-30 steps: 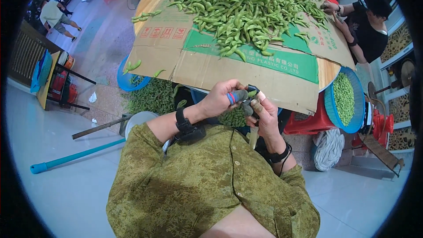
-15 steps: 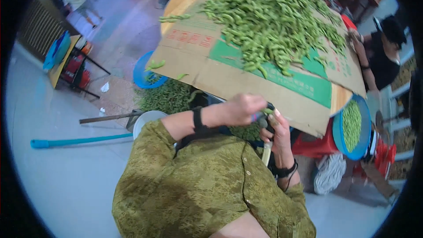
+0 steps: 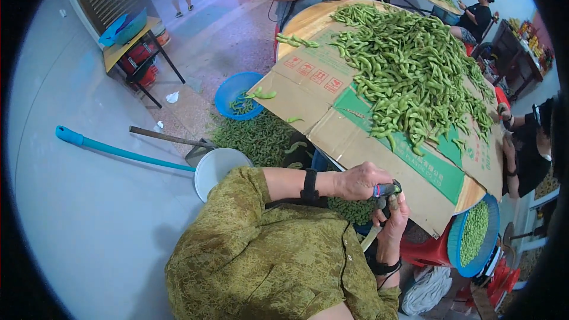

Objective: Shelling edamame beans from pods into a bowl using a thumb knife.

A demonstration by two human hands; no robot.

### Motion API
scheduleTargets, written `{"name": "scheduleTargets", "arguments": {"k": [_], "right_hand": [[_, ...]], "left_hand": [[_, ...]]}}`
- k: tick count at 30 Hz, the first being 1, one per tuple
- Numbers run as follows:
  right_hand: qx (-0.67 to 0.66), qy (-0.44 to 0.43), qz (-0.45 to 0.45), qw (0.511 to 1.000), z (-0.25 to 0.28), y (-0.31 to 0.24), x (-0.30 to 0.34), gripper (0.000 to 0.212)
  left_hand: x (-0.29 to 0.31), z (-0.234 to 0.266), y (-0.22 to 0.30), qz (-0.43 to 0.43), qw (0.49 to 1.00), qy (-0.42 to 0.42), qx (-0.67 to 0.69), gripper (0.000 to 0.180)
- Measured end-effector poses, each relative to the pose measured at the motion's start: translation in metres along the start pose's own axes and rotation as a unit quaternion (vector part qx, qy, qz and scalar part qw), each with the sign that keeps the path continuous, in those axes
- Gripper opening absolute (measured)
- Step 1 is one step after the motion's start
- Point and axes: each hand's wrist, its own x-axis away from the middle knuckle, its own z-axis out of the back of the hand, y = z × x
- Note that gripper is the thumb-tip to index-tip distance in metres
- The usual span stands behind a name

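Observation:
My left hand (image 3: 360, 181) and my right hand (image 3: 395, 218) meet in front of my chest, at the near edge of the cardboard. Both are closed, fingers bent around a green bean pod (image 3: 397, 189), only a small part of which shows. A dark covering with a coloured band wraps a digit of my left hand. Dark coverings also show on my right fingers. Beyond the hands, a big heap of green bean pods (image 3: 415, 77) lies on the flattened cardboard (image 3: 320, 115) over a round wooden table (image 3: 471, 194).
At right, a blue basin (image 3: 494, 234) holds shelled green beans. Many pods or husks (image 3: 255, 142) cover the floor at left, near a blue bowl (image 3: 228, 86), a white bucket (image 3: 216, 169) and a blue pole (image 3: 127, 153). Other people sit around the table.
The view has swung, so the table and heap appear farther right and lower. My hands stay together; the left has turned, its covered digit now lying along the pod.

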Motion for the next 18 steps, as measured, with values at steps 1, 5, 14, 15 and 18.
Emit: {"name": "scheduleTargets", "arguments": {"k": [1,5,14,15,18], "right_hand": [[0.019,0.01,0.018,1.0,0.001,0.002,-0.001,0.029],[0.121,0.041,0.094,0.987,0.021,0.017,-0.01,0.026],[0.493,0.054,0.334,0.801,0.038,0.019,-0.011,0.029],[0.516,0.019,0.384,0.765,0.041,0.016,-0.015,0.028],[0.436,-0.002,0.266,0.86,0.048,0.011,-0.005,0.026]], "left_hand": [[0.0,-0.002,-0.002,-0.027,0.999,-0.001,-0.045,0.016],[0.006,-0.012,-0.007,-0.005,0.989,-0.019,-0.149,0.017],[0.012,-0.016,-0.011,0.063,0.995,-0.032,-0.07,0.013],[0.012,-0.014,-0.009,0.063,0.995,-0.033,-0.069,0.013],[0.011,-0.005,0.004,0.155,0.984,-0.073,0.051,0.012]]}}
